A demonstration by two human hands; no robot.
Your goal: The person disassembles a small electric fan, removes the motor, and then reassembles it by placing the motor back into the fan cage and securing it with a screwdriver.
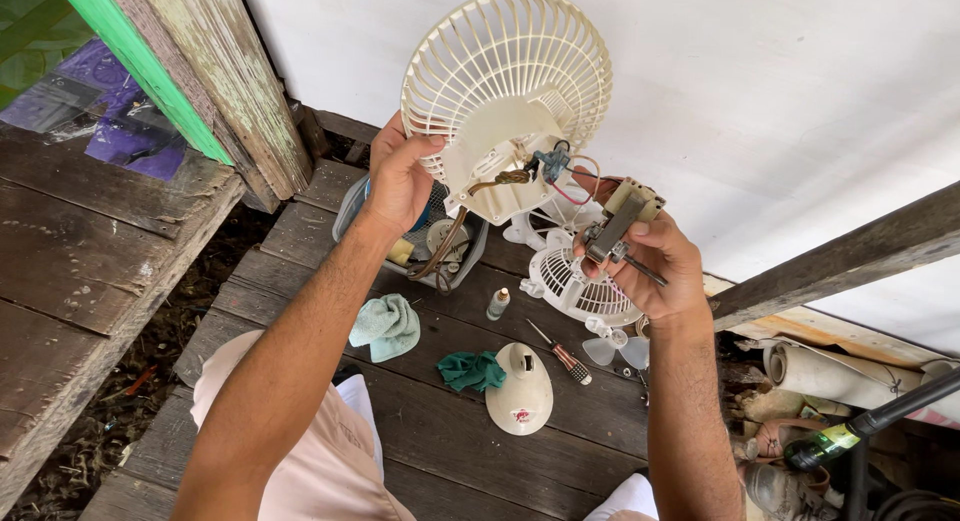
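Small fan taken apart above the wooden floor, motor out of its housing.

The cream rear grille, clean but wire-tangled, is clasped by the left hand; the right hand, fingers closed, grips the small motor, tethered by wires. Freeing those wires seems the step needing care.

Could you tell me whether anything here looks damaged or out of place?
Yes: the fan grille in the left hand is stripped, its motor hanging loose on wires in the right hand; parts lie scattered on the floorboards.
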